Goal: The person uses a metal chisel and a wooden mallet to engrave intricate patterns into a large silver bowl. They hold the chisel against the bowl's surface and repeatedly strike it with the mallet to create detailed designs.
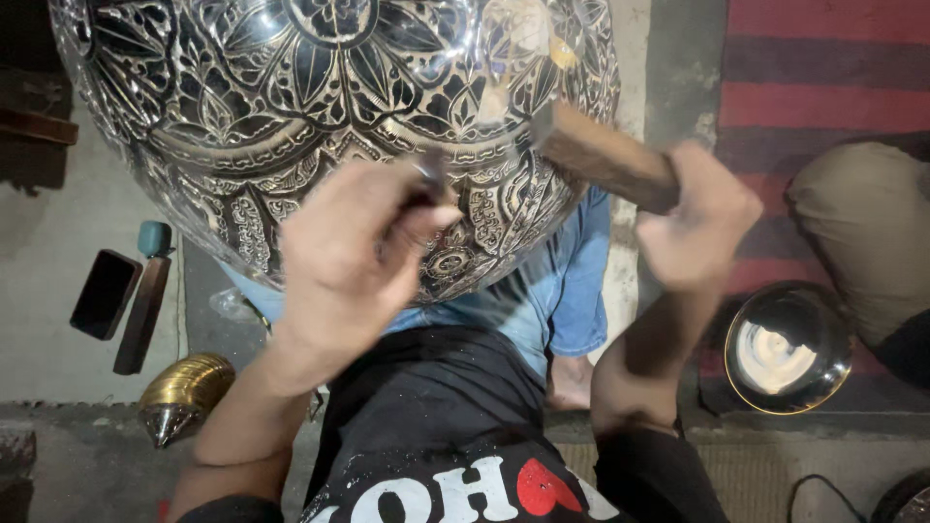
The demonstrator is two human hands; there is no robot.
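Note:
A large round metal vessel (291,97) with engraved flower and leaf patterns rests against my lap. My left hand (349,257) is closed around a thin metal chisel (431,179), its tip against the vessel's patterned wall. My right hand (702,218) grips the wooden handle of a hammer (605,155). The hammer's head is a blur near the vessel's upper right.
A dark phone (105,293), a wooden tool with a teal end (145,300) and a brass cone-shaped piece (184,395) lie on the floor at left. A shiny metal bowl (787,349) sits at right on a red striped rug (823,77), beside a beige cushion (862,223).

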